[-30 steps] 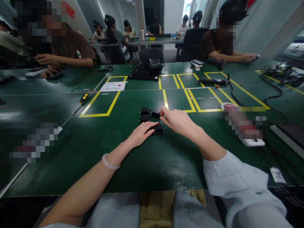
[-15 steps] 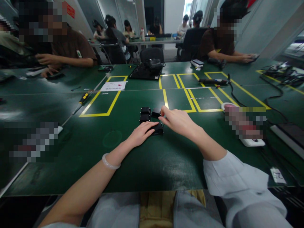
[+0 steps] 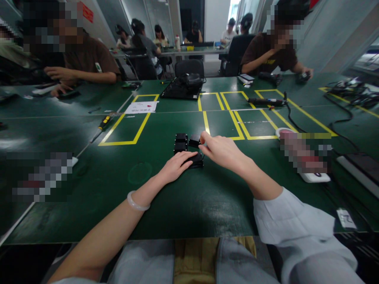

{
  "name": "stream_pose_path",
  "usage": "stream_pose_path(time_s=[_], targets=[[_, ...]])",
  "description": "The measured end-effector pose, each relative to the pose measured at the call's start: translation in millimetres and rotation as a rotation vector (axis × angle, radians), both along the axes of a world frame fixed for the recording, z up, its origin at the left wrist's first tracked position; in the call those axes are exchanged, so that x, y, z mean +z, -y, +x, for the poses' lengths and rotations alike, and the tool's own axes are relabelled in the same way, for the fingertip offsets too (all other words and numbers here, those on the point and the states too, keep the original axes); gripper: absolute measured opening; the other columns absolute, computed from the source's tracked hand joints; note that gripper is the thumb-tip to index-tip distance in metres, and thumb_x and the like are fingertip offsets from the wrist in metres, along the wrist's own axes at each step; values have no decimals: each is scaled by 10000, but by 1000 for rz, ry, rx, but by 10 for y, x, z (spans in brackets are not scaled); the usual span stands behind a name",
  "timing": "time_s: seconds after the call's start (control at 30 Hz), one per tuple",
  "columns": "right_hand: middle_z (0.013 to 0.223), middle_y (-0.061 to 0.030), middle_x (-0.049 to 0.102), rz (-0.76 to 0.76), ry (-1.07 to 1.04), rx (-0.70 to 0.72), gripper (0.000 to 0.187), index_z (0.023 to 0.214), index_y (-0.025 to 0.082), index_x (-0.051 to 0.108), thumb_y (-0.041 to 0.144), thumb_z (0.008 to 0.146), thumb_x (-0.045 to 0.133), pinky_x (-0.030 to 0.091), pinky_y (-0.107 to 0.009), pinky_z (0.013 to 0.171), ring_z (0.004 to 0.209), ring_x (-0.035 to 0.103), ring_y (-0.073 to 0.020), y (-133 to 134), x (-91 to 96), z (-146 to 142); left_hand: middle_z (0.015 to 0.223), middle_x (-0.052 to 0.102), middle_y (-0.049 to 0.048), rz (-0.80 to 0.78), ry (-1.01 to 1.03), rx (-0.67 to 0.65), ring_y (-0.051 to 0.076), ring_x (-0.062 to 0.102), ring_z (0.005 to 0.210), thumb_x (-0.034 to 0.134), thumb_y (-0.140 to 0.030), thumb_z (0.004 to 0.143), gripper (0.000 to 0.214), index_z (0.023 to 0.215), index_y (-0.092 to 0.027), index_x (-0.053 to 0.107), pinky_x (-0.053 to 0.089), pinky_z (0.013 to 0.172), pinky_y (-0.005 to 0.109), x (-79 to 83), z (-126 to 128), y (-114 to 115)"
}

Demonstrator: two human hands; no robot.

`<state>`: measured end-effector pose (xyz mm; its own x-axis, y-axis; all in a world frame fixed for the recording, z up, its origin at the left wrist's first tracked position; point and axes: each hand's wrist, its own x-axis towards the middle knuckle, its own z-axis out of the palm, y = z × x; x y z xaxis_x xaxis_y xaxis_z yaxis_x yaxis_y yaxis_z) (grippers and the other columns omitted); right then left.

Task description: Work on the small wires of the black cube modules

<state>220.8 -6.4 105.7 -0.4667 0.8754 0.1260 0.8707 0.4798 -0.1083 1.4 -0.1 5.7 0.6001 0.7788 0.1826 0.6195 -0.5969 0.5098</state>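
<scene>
A cluster of small black box-shaped parts [image 3: 181,141] lies in front of me on the green table, bright dots at their corners. My left hand [image 3: 177,163] reaches in from the left, fingers stretched along the far side of the nearest black block [image 3: 197,161] and thumb on its nearer side, holding it against the table. Thumb and forefinger of my right hand [image 3: 220,149] are pinched at the right end of a small tilted black piece [image 3: 194,141]. The fingertips hide that end. A thin dark line, perhaps a cable, shows below the pinch.
A yellow-handled screwdriver [image 3: 104,123] and a paper sheet [image 3: 141,107] lie to the left. A black corded tool [image 3: 266,102] rests farther right, near a white-edged device [image 3: 315,176]. Yellow tape [image 3: 118,143] marks the table [image 3: 207,205]. Two co-workers sit opposite.
Both my hands and the black parts stay almost exactly in place. The co-worker at the far right has raised one hand toward the face and lowered the other to the table.
</scene>
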Motion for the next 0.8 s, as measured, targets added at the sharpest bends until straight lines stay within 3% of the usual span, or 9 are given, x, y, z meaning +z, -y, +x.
stream_pose_path(time_s=[0.8], targets=[[828,-52,694,15,6,6,254,1084,201,518,340,959,347,211,-281,527,681,606,-181,-15,-17,-1,1359,541,36,-9,-2,4,213,487,1237,357,-363,1020,420,1419,-261,438,379,1063,368,20,4,15]])
